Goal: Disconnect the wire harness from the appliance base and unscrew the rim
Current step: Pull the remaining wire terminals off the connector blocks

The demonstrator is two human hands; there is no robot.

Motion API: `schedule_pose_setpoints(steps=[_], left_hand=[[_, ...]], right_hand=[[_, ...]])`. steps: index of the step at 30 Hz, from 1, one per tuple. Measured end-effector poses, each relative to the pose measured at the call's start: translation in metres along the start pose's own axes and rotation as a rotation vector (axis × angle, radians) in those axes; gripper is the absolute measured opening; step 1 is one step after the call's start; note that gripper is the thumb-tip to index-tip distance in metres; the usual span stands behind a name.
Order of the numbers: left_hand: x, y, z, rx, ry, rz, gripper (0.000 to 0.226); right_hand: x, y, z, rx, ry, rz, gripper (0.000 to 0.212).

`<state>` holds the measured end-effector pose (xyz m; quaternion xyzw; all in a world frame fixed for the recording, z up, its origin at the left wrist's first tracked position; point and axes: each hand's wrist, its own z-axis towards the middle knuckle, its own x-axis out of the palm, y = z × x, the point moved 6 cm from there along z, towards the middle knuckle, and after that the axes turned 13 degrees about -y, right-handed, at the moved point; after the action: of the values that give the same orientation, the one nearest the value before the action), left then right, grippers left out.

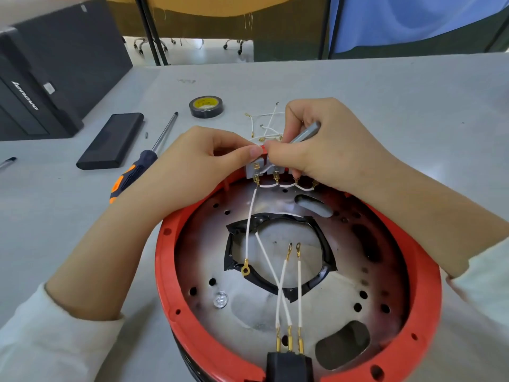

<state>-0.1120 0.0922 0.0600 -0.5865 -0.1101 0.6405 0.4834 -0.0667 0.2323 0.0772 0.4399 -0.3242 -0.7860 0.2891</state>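
Note:
The appliance base lies upside down before me, a scorched metal plate [325, 307] inside a red rim [165, 271]. At the rim's far edge sits a grey terminal block [257, 168] with brass spade connectors and short white jumper wires [286, 186]. My left hand [198, 164] pinches the top of that block. My right hand [327, 144] grips a slim grey tool [307, 132] and pinches at the block's red top. White harness wires [283, 288] with ring terminals run to a black plug [289, 366] at the near edge.
A loose bundle of white wires [265, 124] lies just beyond my hands. A roll of black tape [206, 106], an orange-and-black screwdriver [143, 161], a black flat case [111, 140] and a black computer tower [46, 67] sit to the left on the grey table [399, 100].

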Motion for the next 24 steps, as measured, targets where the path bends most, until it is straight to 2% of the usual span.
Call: schedule_pose_setpoints(steps=[7, 15, 24], left_hand=[[-0.002, 0.000, -0.001, -0.005, -0.017, 0.017, 0.018], [-0.002, 0.000, -0.001, -0.003, -0.016, 0.012, 0.016], [-0.002, 0.001, 0.000, -0.004, -0.026, -0.008, 0.018]], right_hand=[[0.007, 0.017, -0.003, -0.216, -0.065, -0.211, 0.034], [0.008, 0.009, 0.008, -0.135, -0.048, -0.106, 0.036], [0.016, 0.010, 0.019, -0.090, 0.071, -0.017, 0.040]])
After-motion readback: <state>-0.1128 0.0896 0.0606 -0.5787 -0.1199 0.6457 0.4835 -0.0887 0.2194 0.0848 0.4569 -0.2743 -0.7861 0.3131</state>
